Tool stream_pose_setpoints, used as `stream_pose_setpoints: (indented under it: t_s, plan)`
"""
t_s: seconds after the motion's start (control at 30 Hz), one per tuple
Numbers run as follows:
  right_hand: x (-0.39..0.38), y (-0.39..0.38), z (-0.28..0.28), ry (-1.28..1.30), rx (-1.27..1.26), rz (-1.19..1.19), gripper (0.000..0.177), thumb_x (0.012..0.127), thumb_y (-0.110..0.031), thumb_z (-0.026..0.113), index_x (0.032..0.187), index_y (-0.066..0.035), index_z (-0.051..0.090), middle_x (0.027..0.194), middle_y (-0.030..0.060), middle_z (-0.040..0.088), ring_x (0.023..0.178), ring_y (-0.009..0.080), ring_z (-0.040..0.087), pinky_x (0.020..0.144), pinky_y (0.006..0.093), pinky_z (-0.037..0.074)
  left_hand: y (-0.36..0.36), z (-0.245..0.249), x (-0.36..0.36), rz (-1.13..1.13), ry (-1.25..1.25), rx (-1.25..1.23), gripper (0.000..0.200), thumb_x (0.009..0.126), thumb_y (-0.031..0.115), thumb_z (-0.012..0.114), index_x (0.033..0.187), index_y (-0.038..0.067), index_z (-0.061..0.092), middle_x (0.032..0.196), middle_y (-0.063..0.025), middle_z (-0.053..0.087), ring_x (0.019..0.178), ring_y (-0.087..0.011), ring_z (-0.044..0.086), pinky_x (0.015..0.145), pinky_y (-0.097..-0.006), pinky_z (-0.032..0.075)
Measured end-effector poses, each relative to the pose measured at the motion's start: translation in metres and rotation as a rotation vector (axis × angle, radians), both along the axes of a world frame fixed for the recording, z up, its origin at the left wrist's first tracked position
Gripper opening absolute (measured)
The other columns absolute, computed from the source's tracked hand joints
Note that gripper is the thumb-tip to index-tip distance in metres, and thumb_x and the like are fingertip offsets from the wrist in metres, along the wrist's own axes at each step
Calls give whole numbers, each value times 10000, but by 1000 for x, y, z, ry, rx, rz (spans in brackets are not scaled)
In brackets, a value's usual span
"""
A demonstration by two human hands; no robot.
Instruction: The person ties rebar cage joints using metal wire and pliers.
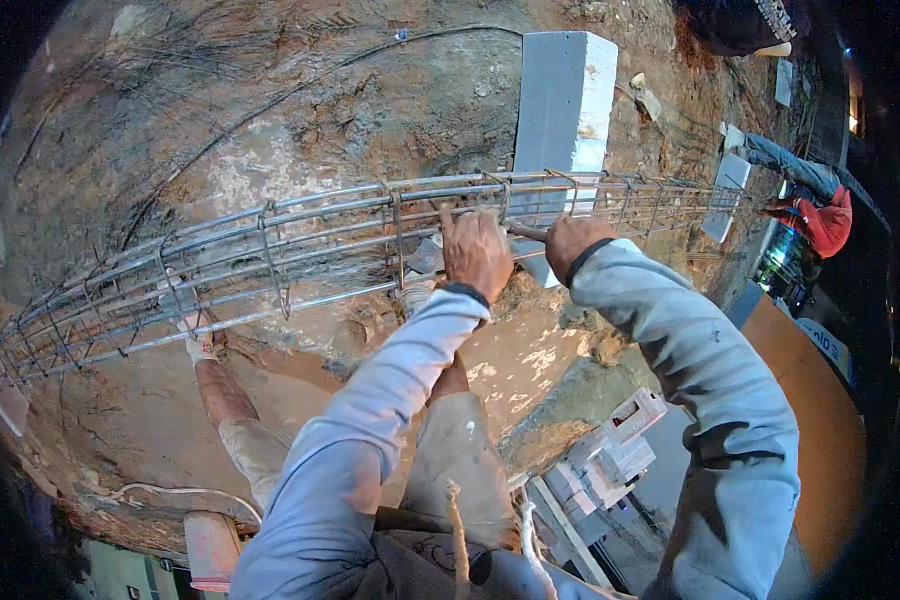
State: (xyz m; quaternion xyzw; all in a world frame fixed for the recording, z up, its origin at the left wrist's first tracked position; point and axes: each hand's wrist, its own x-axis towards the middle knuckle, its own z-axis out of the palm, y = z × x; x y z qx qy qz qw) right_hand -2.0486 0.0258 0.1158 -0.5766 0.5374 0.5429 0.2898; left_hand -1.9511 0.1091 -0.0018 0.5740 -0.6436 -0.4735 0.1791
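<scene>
A long rebar cage [355, 222] of lengthwise bars and square stirrups crosses the view from left to right. My left hand [477, 252] is closed over its near bars, just left of a stirrup, with the fingertips partly hidden. Beside it, my right hand [576, 246] is wrapped round a dark, slim metal tool [526, 232], whose end points left at the cage near that stirrup. The tool's exact kind does not show. Beneath the cage, a grey and white block [550, 105] reaches away from me.
Wet, muddy ground [300, 130] lies around the cage, with a dark cable [260, 115] on it. At the right, another person in a red top [825, 222] bends by the cage's far end. Pale blocks [610, 440] are stacked near my right arm.
</scene>
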Motion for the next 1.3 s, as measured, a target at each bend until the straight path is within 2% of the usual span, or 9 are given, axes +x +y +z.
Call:
stream_pose_setpoints:
  t_s: [0.23, 0.27, 0.3, 0.6, 0.63, 0.8, 0.97, 1.13, 1.3]
  plan:
    - [-3, -9, -10, -216, 155, -73, 281, 805, -219, 537, 1007, -52, 639, 890, 207, 652, 770, 302, 662, 662, 398, 533, 24, 34, -24, -88, 129, -167, 759, 737, 156, 634, 1389, 71, 255, 1419, -123, 288, 1325, -280, 260, 1114, -475, 142]
    - [13, -37, -1, 27, 519, -195, 253, 854, -217, 501, 994, -47, 624, 833, 187, 654, 643, 269, 655, 556, 366, 537, 24, 28, -30, -64, 205, -144, 750, 735, 144, 634, 1383, 71, 264, 1416, -121, 293, 1324, -276, 263, 1115, -462, 154]
    - [5, -36, -1, 86, 424, -522, 259, 891, -217, 474, 969, -10, 609, 759, 140, 642, 533, 230, 612, 488, 327, 526, 18, 25, -33, -39, 279, -121, 741, 733, 131, 635, 1377, 71, 273, 1412, -119, 299, 1322, -273, 266, 1115, -449, 165]
    - [-82, -13, -71, 459, 458, -587, 309, 847, -289, 591, 956, -2, 624, 750, 130, 656, 614, 228, 637, 551, 359, 527, 4, -2, -68, 229, 443, -97, 477, 618, 124, 714, 1047, 57, 517, 982, -174, 558, 983, -371, 522, 937, -454, 390]
    - [-35, -36, -12, -139, 265, -30, 285, 788, -282, 631, 926, -33, 643, 771, 157, 665, 708, 267, 658, 621, 386, 523, -4, 2, -60, 220, 441, -89, 477, 618, 124, 714, 1047, 57, 517, 982, -174, 558, 983, -371, 522, 937, -454, 390]
    - [-32, 3, 54, -228, -458, 753, 259, 843, -122, 444, 1066, -4, 503, 811, 161, 585, 743, 300, 581, 640, 412, 463, -16, -6, -56, 46, 521, -151, 330, 608, 95, 699, 887, 62, 526, 880, -147, 567, 880, -352, 537, 787, -439, 442]
    - [-38, -11, 43, -26, -104, 321, 206, 845, -117, 438, 1003, -5, 507, 793, 174, 594, 697, 325, 618, 615, 420, 492, -30, 7, -43, -67, 444, -61, 320, 618, 51, 658, 905, 21, 518, 938, -161, 557, 934, -351, 510, 899, -444, 377]
    - [-40, -18, 44, -60, -60, 147, 229, 788, -141, 500, 968, -13, 559, 762, 229, 611, 731, 372, 617, 633, 454, 498, -1, 50, -54, 72, 217, -194, 833, 623, 85, 706, 1332, 45, 270, 1320, -190, 345, 1272, -318, 316, 1068, -571, 155]
    - [-40, -23, 40, 86, 92, -161, 210, 740, -140, 521, 884, -28, 625, 816, 230, 629, 811, 371, 620, 708, 449, 503, 19, 53, -53, 121, 250, -154, 704, 709, 189, 648, 1313, 56, 310, 1305, -164, 368, 1257, -310, 329, 1065, -565, 148]
